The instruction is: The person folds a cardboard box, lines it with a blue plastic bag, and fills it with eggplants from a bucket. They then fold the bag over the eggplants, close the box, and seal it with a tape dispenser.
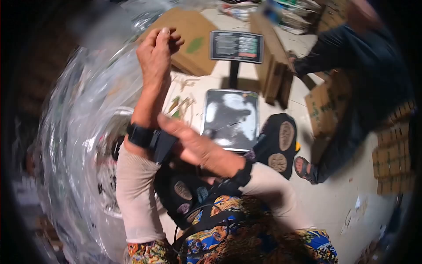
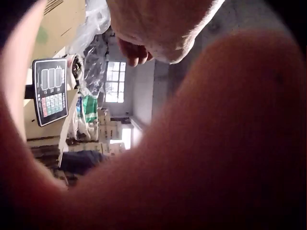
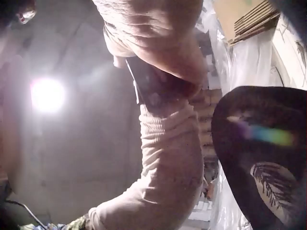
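Observation:
My left hand [image 1: 154, 59] is raised at the upper left in the head view, its fingers loosely bent with nothing between them. A dark wrist strap with a camera [image 1: 149, 140] is around that wrist, above a beige sleeve. Across from the right comes my right hand [image 1: 200, 147], beside the left wrist with its thumb side up; its other fingers are hidden behind the wrist camera. Blurred skin fills much of the left wrist view. In the right wrist view the left forearm's sleeve [image 3: 168, 163] stands close. Nearest ahead is a weighing scale's platform [image 1: 231, 119].
The scale's display [image 1: 236, 46] stands on a post behind the platform. Flattened cardboard [image 1: 191, 42] and upright boards [image 1: 272, 66] lie beyond. Clear plastic sheeting [image 1: 83, 110] heaps up on the left. Another person's leg [image 1: 347, 127] and taped cartons [image 1: 395, 152] are on the right.

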`<state>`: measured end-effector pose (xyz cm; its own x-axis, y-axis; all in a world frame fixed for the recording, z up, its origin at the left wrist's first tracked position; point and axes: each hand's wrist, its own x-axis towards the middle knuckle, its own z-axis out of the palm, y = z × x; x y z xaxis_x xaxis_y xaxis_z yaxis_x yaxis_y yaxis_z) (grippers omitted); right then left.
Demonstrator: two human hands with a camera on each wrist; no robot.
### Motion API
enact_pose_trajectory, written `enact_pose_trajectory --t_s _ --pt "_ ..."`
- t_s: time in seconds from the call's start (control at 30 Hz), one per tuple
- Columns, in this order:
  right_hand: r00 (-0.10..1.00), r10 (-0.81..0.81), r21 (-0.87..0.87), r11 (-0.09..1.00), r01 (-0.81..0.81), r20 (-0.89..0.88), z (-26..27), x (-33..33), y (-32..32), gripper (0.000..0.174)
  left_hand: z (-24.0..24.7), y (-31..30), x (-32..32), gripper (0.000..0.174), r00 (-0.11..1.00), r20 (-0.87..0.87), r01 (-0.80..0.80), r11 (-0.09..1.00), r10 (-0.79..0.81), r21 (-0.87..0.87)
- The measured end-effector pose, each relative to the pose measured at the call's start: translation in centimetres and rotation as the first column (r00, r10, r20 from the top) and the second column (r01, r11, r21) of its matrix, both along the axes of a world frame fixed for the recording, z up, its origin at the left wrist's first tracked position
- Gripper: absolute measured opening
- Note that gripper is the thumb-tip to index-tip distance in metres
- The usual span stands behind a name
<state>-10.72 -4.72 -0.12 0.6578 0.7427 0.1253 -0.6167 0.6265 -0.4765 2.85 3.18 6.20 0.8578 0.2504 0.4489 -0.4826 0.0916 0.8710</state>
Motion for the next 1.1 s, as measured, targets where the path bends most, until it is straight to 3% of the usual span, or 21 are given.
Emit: enact_pose_trajectory --t_s 0.03,0.1,0.17,0.23,0.3,0.37,0.43,0.5,0.57,0.7,0.77,0.83,0.9,1.0,1.1 --pt "0.986 -0.164 0.014 0.986 0.164 0.032 1.3 -0.8 -0.2 0.052 0.2 -0.7 -0.2 0.028 0.998 -0.039 0.054 0.997 -0.052 0.06" --pt "1.0 -0.019 0.025 1.0 0.019 -0.014 -0.9 0.5 -1.9 0.053 0.1 -1.1 -0.2 0.029 0.996 -0.046 0.082 0.994 -0.079 0.068" --pt "0.982 -0.155 -0.263 0.948 0.178 0.103 -3.6 2.5 -5.3 0.056 0.1 -1.3 -0.4 0.03 0.987 -0.104 0.123 0.992 -0.119 0.033" --pt "0.895 -0.168 -0.595 0.694 0.405 0.414 -0.7 4.1 -11.3 0.048 -0.9 -1.4 -0.4 0.029 0.975 -0.155 0.174 0.981 -0.159 0.083" --pt "0.827 -0.305 -0.624 0.546 0.559 0.473 0.0 6.5 -17.5 0.038 -1.8 -2.2 -1.1 0.029 0.96 -0.198 0.222 0.968 -0.196 0.118" --pt "0.667 -0.436 -0.611 0.283 0.739 0.605 -1.2 9.4 -23.5 0.037 -2.9 -3.1 -1.6 0.03 0.928 -0.267 0.313 0.935 -0.262 0.17" --pt "0.563 -0.524 -0.648 0.028 0.761 0.639 -3.7 13.0 -29.6 0.036 -3.8 -4.2 -1.9 0.028 0.877 -0.356 0.413 0.886 -0.323 0.213" --pt "0.465 -0.421 -0.6 -0.283 0.748 0.779 -6.4 15.9 -34.1 0.044 -4.9 -5.5 -2.0 0.027 0.824 -0.44 0.491 0.838 -0.357 0.238" --pt "0.478 -0.399 -0.621 -0.438 0.65 0.782 -8.7 19.0 -36.7 0.052 -5.5 -7.0 -2.4 0.027 0.763 -0.513 0.556 0.804 -0.394 0.21" --pt "0.558 -0.257 -0.59 -0.571 0.572 0.789 -11.4 24.1 -38.6 0.065 -6.8 -8.3 -2.7 0.028 0.631 -0.619 0.696 0.695 -0.469 0.183" --pt "0.588 -0.211 -0.567 -0.633 0.527 0.781 -12.9 26.8 -39.2 0.07 -8.2 -8.5 -2.1 0.032 0.585 -0.668 0.759 0.6 -0.459 0.253" --pt "0.633 -0.237 -0.619 -0.611 0.492 0.737 -13.2 28.0 -39.5 0.078 -9.0 -8.7 -1.7 0.034 0.495 -0.71 0.807 0.567 -0.5 0.164" --pt "0.662 -0.151 -0.578 -0.652 0.491 0.734 -14.3 28.8 -40.4 0.075 -9.9 -9.0 -1.2 0.035 0.43 -0.736 0.827 0.556 -0.524 0.087" --pt "0.726 -0.114 -0.688 -0.446 0.572 0.678 -13.2 28.7 -41.4 0.067 -10.1 -9.3 -0.1 0.034 0.39 -0.763 0.86 0.5 -0.515 0.102" --pt "0.656 0.123 -0.402 -0.702 0.588 0.745 -12.3 28.8 -42.6 0.052 -10.8 -9.5 0.7 0.035 0.347 -0.784 0.881 0.466 -0.514 0.084"
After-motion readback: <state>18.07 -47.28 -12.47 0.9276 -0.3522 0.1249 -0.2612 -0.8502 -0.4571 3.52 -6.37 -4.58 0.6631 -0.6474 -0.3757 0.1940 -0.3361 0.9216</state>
